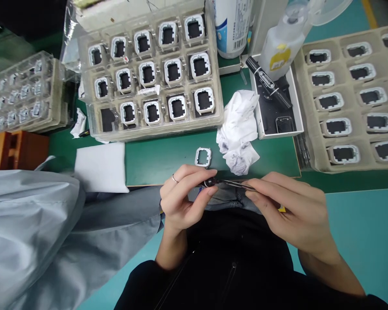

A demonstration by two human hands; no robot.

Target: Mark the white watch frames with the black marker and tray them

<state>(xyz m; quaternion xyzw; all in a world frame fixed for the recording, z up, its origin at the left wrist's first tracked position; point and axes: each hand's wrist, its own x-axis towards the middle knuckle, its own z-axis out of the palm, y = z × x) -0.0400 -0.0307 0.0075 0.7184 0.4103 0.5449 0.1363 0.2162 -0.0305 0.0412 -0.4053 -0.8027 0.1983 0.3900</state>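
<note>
My left hand (pixel 184 193), a ring on one finger, pinches a black marker (pixel 210 182) with a white band. My right hand (pixel 291 206) is closed on slim metal tweezers (pixel 236 184), whose tips point left at the marker's end. Whether tips and marker touch, I cannot tell. Just beyond my left hand, a white square watch-case frame (pixel 203 157) lies on the green mat (pixel 161 159). Crumpled, ink-stained tissue (pixel 239 129) lies beyond the tools. Much of the marker's body is hidden by my left fingers.
Clear plastic trays (pixel 155 127) of white frames stand at the back, with another stacked tray (pixel 317 150) at right. A white box (pixel 280 134) has a double-ended marker (pixel 268 82) across it. Bottles (pixel 283 47) stand behind. A person's grey sleeve (pixel 29 232) is close on the left.
</note>
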